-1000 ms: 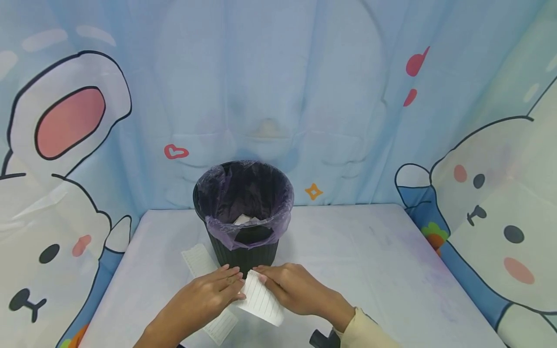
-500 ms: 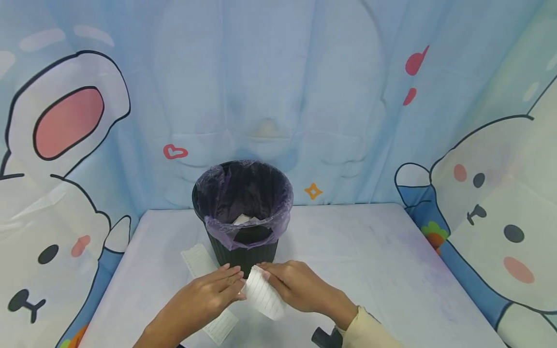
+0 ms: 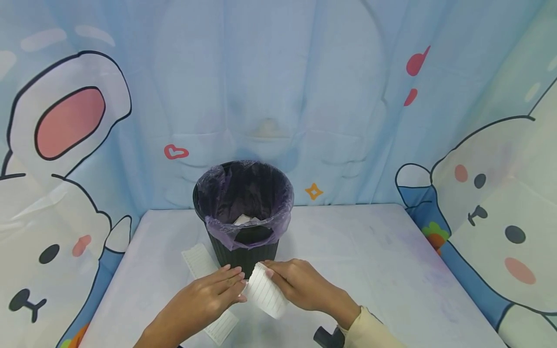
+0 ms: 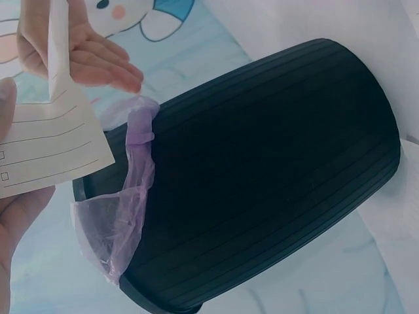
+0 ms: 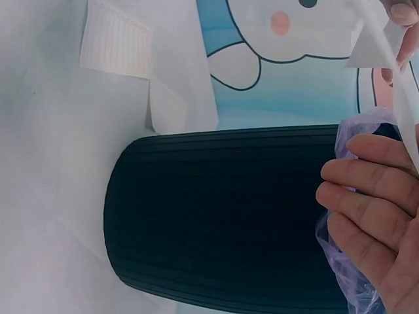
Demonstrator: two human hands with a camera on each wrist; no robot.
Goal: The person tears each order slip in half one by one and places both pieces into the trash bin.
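Note:
A sheet of lined white paper (image 3: 266, 292) stretches between both hands in front of the bin. My left hand (image 3: 211, 295) pinches it with the thumb on top and fingers underneath, as the left wrist view shows. On the opposite side my right hand (image 3: 300, 285) grips the paper between thumb and index finger, its other fingers extended. Seen from the left wrist, the paper (image 4: 52, 140) bends up into a narrow upright strip toward the right hand (image 4: 85, 52). Just behind the hands stands a black ribbed trash bin (image 3: 228, 253), lined with a purple plastic bag (image 3: 280, 224).
Creased lined paper (image 3: 200, 258) lies on the white-covered table (image 3: 357, 261), left of the bin and partly under the left forearm. White scraps (image 3: 243, 220) lie inside the bin. A black object (image 3: 328, 337) sits by the right sleeve. A cartoon-printed curtain (image 3: 261, 72) surrounds the table.
The right hand has moved slightly up and right, while the left has stayed nearly still. The paper between them has gone from flat to curved, its top edge shifting right.

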